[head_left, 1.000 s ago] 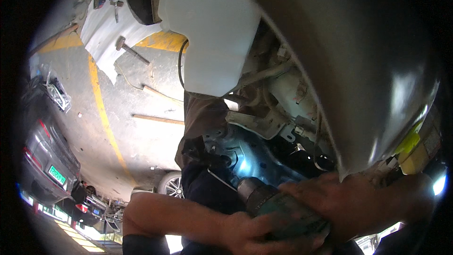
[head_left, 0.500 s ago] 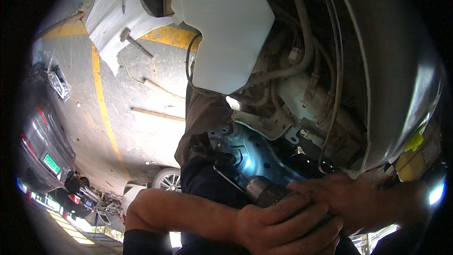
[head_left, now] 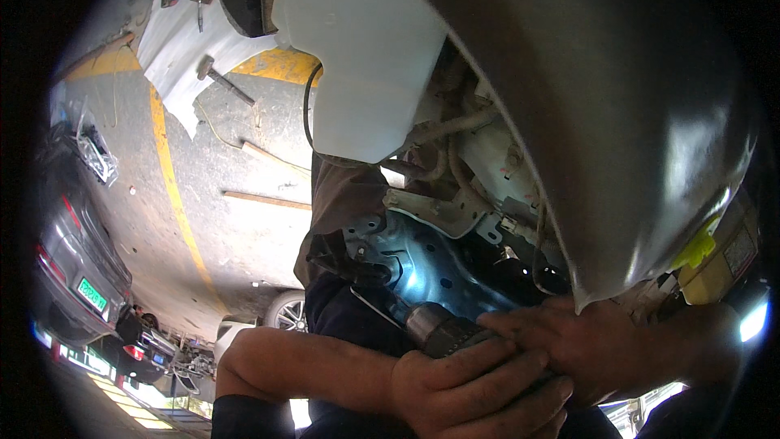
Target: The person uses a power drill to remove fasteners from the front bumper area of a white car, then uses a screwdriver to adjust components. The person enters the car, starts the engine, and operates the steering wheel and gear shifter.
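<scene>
Both my hands are closed on a power drill point(head_left: 448, 335), whose dark chuck points up and left toward a blue painted metal panel point(head_left: 431, 264). My left hand point(head_left: 479, 390) wraps the drill's body from the near side. My right hand point(head_left: 569, 345) holds it from the right, at the rear; its grip is mostly hidden behind my fingers. Bright light falls on the panel just past the chuck. Whether the drill's tip touches the panel, I cannot tell. A thin metal rod point(head_left: 374, 306) lies left of the chuck.
A large curved car body panel point(head_left: 650, 146) hangs at the right. Above the work is a white plastic tank point(head_left: 357, 65) with hoses point(head_left: 459, 126) beside it. A hammer point(head_left: 223, 80) and wooden strips point(head_left: 268, 200) lie on the floor; a dark car point(head_left: 77, 252) stands at the left.
My view has shifted, so the curved body panel now covers more of the hoses. Hands and drill appear slightly further left in the picture, my grip unchanged.
</scene>
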`<state>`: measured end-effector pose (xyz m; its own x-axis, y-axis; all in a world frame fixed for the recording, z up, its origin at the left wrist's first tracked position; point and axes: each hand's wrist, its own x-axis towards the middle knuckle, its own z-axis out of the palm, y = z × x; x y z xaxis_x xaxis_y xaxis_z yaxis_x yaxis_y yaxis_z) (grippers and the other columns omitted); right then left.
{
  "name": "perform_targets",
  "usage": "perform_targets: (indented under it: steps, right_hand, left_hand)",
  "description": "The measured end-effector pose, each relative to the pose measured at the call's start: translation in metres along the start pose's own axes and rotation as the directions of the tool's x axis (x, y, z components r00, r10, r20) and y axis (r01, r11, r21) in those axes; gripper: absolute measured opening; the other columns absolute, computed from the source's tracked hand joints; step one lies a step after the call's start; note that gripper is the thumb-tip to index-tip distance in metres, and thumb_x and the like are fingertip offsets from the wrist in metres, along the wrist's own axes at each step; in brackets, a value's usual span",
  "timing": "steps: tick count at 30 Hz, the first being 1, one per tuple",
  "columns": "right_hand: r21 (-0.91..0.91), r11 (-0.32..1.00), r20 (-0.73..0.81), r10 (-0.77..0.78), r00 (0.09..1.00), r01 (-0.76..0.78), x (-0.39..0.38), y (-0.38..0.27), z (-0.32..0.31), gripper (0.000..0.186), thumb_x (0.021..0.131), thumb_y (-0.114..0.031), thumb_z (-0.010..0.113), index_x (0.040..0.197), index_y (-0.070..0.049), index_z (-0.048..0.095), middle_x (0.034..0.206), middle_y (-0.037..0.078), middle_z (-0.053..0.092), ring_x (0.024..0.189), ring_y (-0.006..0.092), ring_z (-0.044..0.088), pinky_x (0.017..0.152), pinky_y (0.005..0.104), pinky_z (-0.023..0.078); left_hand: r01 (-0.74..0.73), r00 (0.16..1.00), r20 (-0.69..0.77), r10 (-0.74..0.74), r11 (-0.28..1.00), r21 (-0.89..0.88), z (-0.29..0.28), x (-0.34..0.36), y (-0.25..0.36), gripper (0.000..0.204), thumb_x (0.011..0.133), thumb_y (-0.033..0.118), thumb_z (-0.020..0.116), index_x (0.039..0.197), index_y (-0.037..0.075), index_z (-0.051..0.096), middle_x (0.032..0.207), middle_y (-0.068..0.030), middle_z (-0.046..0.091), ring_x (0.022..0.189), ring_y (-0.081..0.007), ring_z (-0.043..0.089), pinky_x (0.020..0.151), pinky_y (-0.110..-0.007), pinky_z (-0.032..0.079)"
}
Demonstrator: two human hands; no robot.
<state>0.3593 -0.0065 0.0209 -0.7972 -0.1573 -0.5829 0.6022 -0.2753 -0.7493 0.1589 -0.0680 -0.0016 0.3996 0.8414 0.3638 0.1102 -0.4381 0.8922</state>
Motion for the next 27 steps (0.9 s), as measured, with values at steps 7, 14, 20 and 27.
perform_targets:
  steps: [7, 14, 20, 27]
  right_hand:
    - [-0.044, 0.999, -0.021, -0.023, 1.000, 0.022, 0.001, 0.001, 0.001, 0.095, 0.088, -0.041, 0.077, 0.156, 0.003, 0.028, 0.147, 0.029, 0.049, 0.128, 0.0408, 0.059, 0.108, 0.0518, 0.049]
    - [-0.119, 0.992, -0.090, -0.054, 0.994, 0.043, -0.001, 0.001, 0.007, 0.091, 0.090, -0.042, 0.075, 0.155, 0.004, 0.031, 0.146, 0.029, 0.049, 0.123, 0.0403, 0.062, 0.102, 0.0520, 0.053]
    - [-0.115, 0.991, -0.172, -0.089, 0.981, 0.070, 0.000, 0.001, 0.007, 0.094, 0.088, -0.047, 0.076, 0.153, 0.006, 0.033, 0.138, 0.031, 0.056, 0.113, 0.0403, 0.067, 0.095, 0.0531, 0.057]
    - [-0.055, 0.996, -0.161, -0.079, 0.984, 0.071, 0.001, 0.001, 0.006, 0.097, 0.086, -0.046, 0.078, 0.153, 0.007, 0.032, 0.136, 0.032, 0.058, 0.111, 0.0405, 0.068, 0.089, 0.0506, 0.060]
  left_hand:
    - [0.005, 0.995, -0.098, -0.001, 0.999, 0.045, 0.013, -0.006, 0.002, 0.015, 0.093, 0.019, 0.064, 0.106, 0.012, 0.069, 0.114, -0.0104, 0.069, 0.106, -0.0306, 0.069, 0.094, -0.043, 0.055]
    - [0.054, 0.996, -0.075, -0.053, 0.998, 0.013, 0.010, -0.004, 0.007, 0.016, 0.093, 0.020, 0.064, 0.106, 0.012, 0.069, 0.114, -0.0104, 0.070, 0.106, -0.0309, 0.069, 0.093, -0.043, 0.054]
    - [-0.025, 1.000, 0.009, 0.025, 1.000, -0.009, 0.000, -0.004, 0.000, 0.016, 0.092, 0.021, 0.065, 0.105, 0.012, 0.069, 0.113, -0.0105, 0.070, 0.105, -0.0313, 0.069, 0.091, -0.043, 0.055]
    - [-0.024, 1.000, 0.003, 0.025, 0.997, -0.073, -0.003, -0.005, -0.004, 0.018, 0.093, 0.019, 0.066, 0.110, 0.013, 0.066, 0.117, -0.0104, 0.069, 0.107, -0.0320, 0.069, 0.089, -0.043, 0.056]
